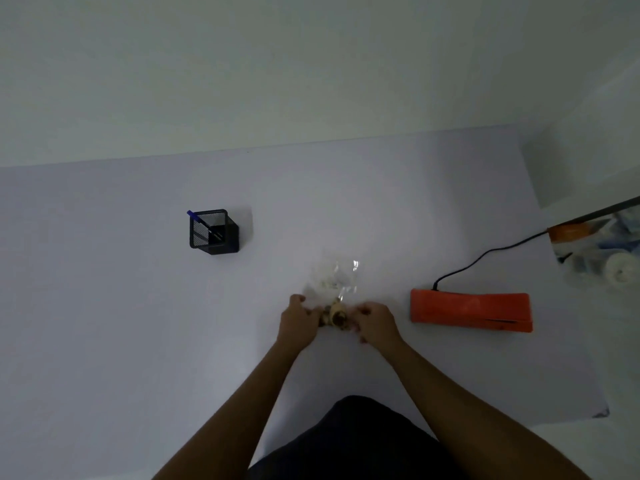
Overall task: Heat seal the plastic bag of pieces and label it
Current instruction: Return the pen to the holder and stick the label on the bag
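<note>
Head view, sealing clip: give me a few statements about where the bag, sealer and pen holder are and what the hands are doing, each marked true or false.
1. Both hands hold the plastic bag. True: the left hand and right hand grip it on either side of the pieces.
2. The orange heat sealer lies to the left of the bag. False: it lies to the right, untouched.
3. A black cable runs from the sealer. True.
4. The black mesh pen holder is empty. False: a blue pen stands in it.
5. The bag is inside the sealer. False: it is on the white table, apart from it.
</note>
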